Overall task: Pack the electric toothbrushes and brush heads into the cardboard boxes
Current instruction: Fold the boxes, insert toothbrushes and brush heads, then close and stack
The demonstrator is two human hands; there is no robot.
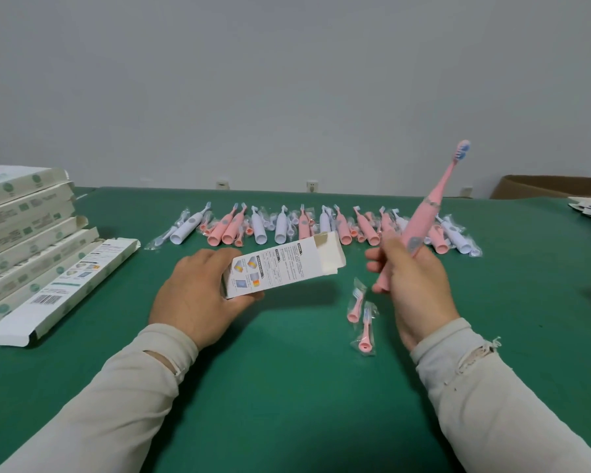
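At the far left of the green felt-covered worktop [287, 387] stands a leaning stack of long flat cardboard boxes [24, 227], pale with green round marks. Just right of the stack lies one long white printed carton [65, 288] with a barcode, its near end open.

Right of this carton, the left hand [198, 295] grips a white rectangular cardboard box [284, 268] with small printed pictures. The box is lifted above the worktop, and its open flap end points to the right.

Behind the held box, a row of smooth pink and white plastic toothbrush handles [321, 227] and small clear bags lies across the worktop.

Right of the held box, two pink brush heads in clear plastic bags [360, 315] lie on the felt. Above them the right hand [413, 278] holds a pink electric toothbrush [423, 213], tilted, with blue and white bristles at the top.

At the far right, behind the worktop, is a brown corrugated carton [556, 187]. The wall [287, 80] is plain grey-white.
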